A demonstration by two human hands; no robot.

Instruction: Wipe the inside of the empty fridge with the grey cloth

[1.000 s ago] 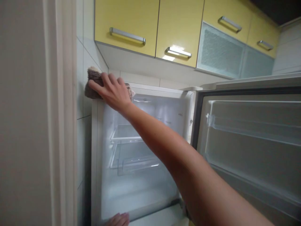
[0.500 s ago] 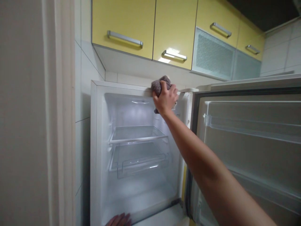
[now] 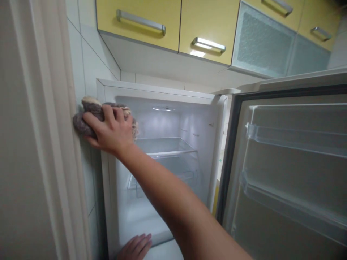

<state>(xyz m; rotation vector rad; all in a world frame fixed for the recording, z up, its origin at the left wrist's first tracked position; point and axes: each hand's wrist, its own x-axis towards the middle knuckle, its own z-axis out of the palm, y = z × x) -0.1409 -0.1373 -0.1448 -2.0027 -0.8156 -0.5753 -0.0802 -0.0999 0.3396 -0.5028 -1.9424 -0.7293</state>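
A bunched grey-brown cloth [image 3: 92, 108] with a pale edge is gripped in my right hand [image 3: 114, 128], its fingers bent over it. The hand is at the upper left front edge of a white fridge [image 3: 151, 92], close to the tiled wall. My right forearm crosses in front of the fridge opening and hides part of the shelves. Low at the fridge's bottom front, my left hand [image 3: 135, 247] lies with fingers stretched out, seemingly resting on the fridge's lower edge; its wrist is cut off by the frame. Inside is a clear glass shelf [image 3: 170, 146].
The fridge door [image 3: 292, 173] stands open to the right, with clear door racks [image 3: 298, 141]. Yellow cabinets [image 3: 206, 21] with metal handles hang above. A pale door frame [image 3: 51, 144] and wall tiles [image 3: 89, 61] are close on the left.
My right hand has moved the cloth left, from the fridge's top right edge to its upper left corner. My left hand shows a little more. The view has shifted slightly.
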